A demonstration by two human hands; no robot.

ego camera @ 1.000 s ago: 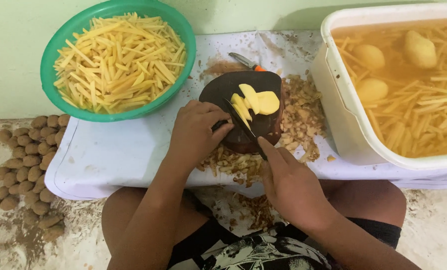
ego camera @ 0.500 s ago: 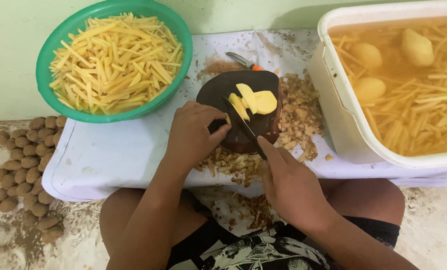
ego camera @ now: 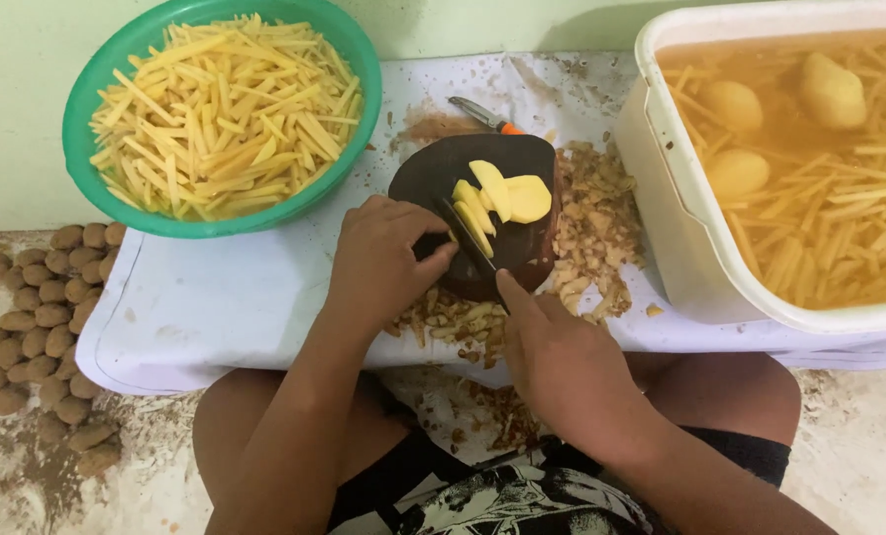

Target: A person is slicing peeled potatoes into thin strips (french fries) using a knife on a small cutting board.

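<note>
**Slicing potato on the dark board**

We steady the potato slices [ego camera: 497, 193] on the dark cutting board [ego camera: 433, 178] with our left hand [ego camera: 378, 263], fingers curled, so they stay stacked. Our right hand [ego camera: 562, 362], nearer us than the board, is closed around the knife [ego camera: 472, 248]; its handle is hidden. A peeler [ego camera: 482, 114] lies beyond the board.

Person, seated: left hand [ego camera: 388, 263] and right hand [ego camera: 567, 367] bare, no rings, watch or gloves. Forearms bare, no sleeves in view. Knees bare. Shorts [ego camera: 750, 451] dark, probably black. Shirt [ego camera: 512, 500] black with white printed pattern, seen only at lower edge.
</note>
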